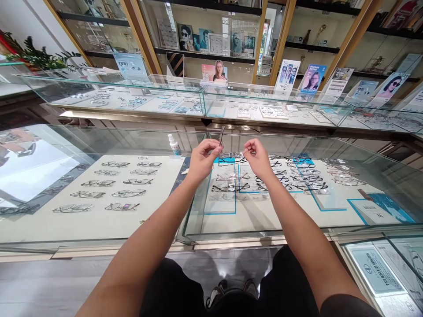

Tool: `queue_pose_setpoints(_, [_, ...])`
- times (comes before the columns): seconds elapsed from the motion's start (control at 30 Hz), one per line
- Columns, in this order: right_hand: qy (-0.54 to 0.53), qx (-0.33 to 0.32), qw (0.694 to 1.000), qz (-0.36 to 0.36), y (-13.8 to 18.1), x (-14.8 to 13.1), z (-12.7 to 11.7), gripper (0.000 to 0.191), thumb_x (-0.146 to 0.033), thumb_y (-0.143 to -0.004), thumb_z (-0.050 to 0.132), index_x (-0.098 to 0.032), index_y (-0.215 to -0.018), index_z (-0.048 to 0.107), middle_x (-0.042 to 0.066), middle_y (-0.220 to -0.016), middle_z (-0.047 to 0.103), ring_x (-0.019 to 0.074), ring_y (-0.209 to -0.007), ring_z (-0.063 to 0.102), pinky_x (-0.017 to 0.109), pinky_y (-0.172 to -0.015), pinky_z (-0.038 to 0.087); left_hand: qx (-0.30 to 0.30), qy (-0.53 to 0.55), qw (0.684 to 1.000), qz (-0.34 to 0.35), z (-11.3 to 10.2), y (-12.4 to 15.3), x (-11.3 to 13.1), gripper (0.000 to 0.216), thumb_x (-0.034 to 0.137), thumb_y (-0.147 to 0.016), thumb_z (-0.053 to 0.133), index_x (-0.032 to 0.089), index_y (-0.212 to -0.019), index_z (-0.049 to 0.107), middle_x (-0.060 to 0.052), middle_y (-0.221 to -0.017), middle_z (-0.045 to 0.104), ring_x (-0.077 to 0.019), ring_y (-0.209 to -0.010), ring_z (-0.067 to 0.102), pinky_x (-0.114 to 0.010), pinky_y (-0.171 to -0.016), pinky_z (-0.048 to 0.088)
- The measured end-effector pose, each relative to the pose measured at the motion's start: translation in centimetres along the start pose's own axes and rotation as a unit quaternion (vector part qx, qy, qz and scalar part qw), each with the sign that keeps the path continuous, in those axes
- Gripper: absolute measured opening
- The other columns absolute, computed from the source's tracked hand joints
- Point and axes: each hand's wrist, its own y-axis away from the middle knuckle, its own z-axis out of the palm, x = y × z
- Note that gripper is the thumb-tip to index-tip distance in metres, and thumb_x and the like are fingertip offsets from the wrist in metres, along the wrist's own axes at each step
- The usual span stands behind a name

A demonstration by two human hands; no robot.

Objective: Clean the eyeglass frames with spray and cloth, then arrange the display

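My left hand [205,159] pinches a pair of eyeglasses [221,135] between thumb and fingers, above the right-hand glass display case. Its front is turned nearly edge-on to me, and thin dark temples reach out to the right. My right hand [258,159] is closed, thumb against curled fingers, where the lower temple meets it; the exact contact is hard to see. Below both hands, rows of eyeglasses [230,188] lie on a pale, blue-edged display board [220,213] inside the case.
A second glass case on the left holds more eyeglasses [128,193]. A white spray bottle [173,145] stands behind it. Beyond runs a higher glass counter [211,115] with frames and upright advertising cards [312,82]. Glass edges [231,237] border the cases near me.
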Motion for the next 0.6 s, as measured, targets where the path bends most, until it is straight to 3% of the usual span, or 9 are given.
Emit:
queue_pose_setpoints(0.33, [-0.019,0.006,1.000,0.023,-0.4,0.9,-0.1,0.016,-0.029,-0.080,0.066,-0.026,-0.092,0.056,-0.002,-0.087,0.060,0.0170,-0.079,0.054,0.035,-0.080,0.047,0.088,0.110,0.988,-0.064,0.0,-0.4,0.3,0.044,0.058,-0.070,0.098,0.023,-0.085,0.076,-0.004,-0.104,0.068,-0.0201,-0.100,0.073,-0.040,-0.096,0.065])
queue_pose_setpoints(0.43, [-0.024,0.005,1.000,0.018,-0.4,0.9,0.0,0.016,-0.030,-0.081,0.067,-0.026,-0.092,0.056,-0.002,-0.087,0.060,0.0166,-0.079,0.054,0.035,-0.081,0.046,0.062,0.090,0.991,-0.075,0.1,-0.3,0.2,0.045,0.059,-0.072,0.097,0.022,-0.084,0.076,-0.005,-0.106,0.069,-0.0202,-0.100,0.073,-0.038,-0.092,0.065])
queue_pose_setpoints(0.6, [-0.028,-0.020,0.999,0.005,0.1,-0.1,0.7,0.016,-0.034,-0.083,0.067,-0.026,-0.092,0.056,-0.002,-0.086,0.060,0.0163,-0.080,0.054,0.033,-0.076,0.046,-0.034,0.015,0.998,-0.048,0.6,0.4,0.0,0.035,0.055,-0.084,0.089,0.022,-0.087,0.077,-0.008,-0.114,0.069,-0.0212,-0.104,0.071,-0.038,-0.091,0.063])
